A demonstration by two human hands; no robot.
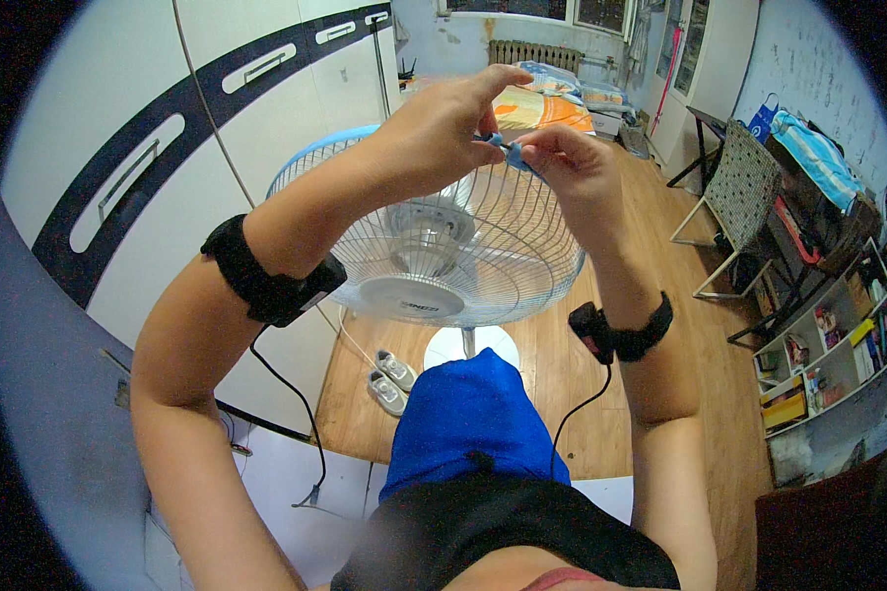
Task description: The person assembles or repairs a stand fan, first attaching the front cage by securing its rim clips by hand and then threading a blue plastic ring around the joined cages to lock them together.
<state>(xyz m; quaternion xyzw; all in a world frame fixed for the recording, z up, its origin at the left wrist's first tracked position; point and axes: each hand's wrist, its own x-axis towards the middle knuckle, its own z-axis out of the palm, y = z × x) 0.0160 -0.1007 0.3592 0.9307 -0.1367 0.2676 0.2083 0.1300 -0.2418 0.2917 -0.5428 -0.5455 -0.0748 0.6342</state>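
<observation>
In front of me stands a pedestal fan with a round wire guard (537, 246) and a pale hub cap. A light blue band (320, 144) runs along the guard's rim. At the top, two blue band ends (514, 155) face each other, joined by a small dark piece, perhaps a screw. My left hand (453, 123) pinches beside the left end, thumb low and index finger stretched away. The fingertips of my right hand (574, 167) close on the right end. What exactly lies between the fingers is partly hidden.
White cabinets (266, 148) line the left side. Grey-white shoes (388, 382) sit on the wooden floor near the fan's white base (443, 347). To the right are a folding chair (744, 182) and a low bookshelf (828, 340). A bed (552, 110) stands at the back.
</observation>
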